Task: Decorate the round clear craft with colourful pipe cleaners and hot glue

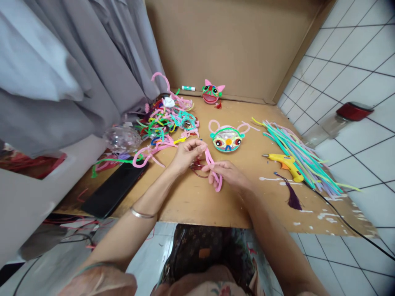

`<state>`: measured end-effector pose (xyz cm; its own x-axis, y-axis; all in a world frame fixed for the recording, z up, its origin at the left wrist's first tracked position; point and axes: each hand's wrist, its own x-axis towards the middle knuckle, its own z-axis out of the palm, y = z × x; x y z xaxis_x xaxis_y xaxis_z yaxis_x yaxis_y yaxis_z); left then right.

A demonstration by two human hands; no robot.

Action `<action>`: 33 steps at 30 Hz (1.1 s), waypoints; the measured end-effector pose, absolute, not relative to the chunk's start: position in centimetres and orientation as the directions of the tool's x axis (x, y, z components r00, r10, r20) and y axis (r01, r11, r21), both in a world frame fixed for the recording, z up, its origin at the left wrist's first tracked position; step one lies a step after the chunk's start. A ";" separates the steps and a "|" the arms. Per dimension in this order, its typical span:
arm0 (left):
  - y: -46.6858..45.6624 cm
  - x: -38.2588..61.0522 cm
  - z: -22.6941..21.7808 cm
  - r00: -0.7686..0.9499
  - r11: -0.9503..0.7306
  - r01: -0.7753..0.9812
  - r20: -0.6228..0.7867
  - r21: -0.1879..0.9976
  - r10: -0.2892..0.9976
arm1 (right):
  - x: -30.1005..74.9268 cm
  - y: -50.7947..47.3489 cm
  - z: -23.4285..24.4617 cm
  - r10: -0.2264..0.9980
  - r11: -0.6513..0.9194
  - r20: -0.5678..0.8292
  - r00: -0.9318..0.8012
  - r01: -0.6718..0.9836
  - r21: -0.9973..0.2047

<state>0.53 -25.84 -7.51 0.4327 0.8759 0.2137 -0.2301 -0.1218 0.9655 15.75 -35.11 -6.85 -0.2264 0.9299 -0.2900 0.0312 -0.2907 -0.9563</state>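
Both my hands meet over the middle of the brown board (197,197) and pinch a pink pipe cleaner (212,166) bent into a loop. My left hand (187,154) grips its upper end with fingers closed. My right hand (226,174) holds the lower part, fingers curled round it. Under the hands lies a dark red bit (196,167) that I cannot make out. Just beyond them sits a round pipe-cleaner face (227,139) with pink ears. A second, pink and red face (211,93) stands at the back against the cardboard wall.
A tangled heap of coloured pipe cleaners (168,121) lies left of centre. Straight pipe cleaners (296,152) fan out at right, beside a yellow glue gun (285,164) with its cable and a purple tassel (291,197). A black phone (115,189) lies at left, and a red-lidded jar (336,119) on the tiles.
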 end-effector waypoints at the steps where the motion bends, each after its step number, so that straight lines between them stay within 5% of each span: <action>1: -25.7 0.5 -7.6 0.395 -0.136 -0.253 0.230 0.958 0.890 | 15.8 -35.1 -6.9 0.934 -0.282 -0.279 -0.223 0.022 -0.959; 16: -24.8 0.2 -6.7 0.324 0.290 -0.603 -0.105 0.743 0.940 | 16.2 -34.6 -8.0 0.993 -0.079 -0.081 -0.091 0.029 -0.996; 22: -24.6 0.5 -6.9 0.242 0.234 -0.607 -0.104 0.760 0.965 | 16.2 -34.7 -7.8 0.998 0.017 0.009 -0.070 0.115 -0.993; 27: -22.4 -2.0 -6.6 0.009 0.139 -0.623 -0.170 0.770 0.985 | 18.1 -35.7 -7.1 1.000 0.006 0.006 0.003 -0.068 -0.998; 29: -22.3 -2.2 -6.5 -0.074 0.031 -0.590 -0.093 0.807 0.993 | 18.7 -36.0 -7.1 0.992 0.025 0.018 0.122 -0.054 -0.998; 33: -24.0 -0.3 -6.7 0.031 0.000 -0.566 0.021 0.825 0.999 | 18.3 -35.7 -7.7 0.990 0.052 0.048 0.133 -0.026 -0.998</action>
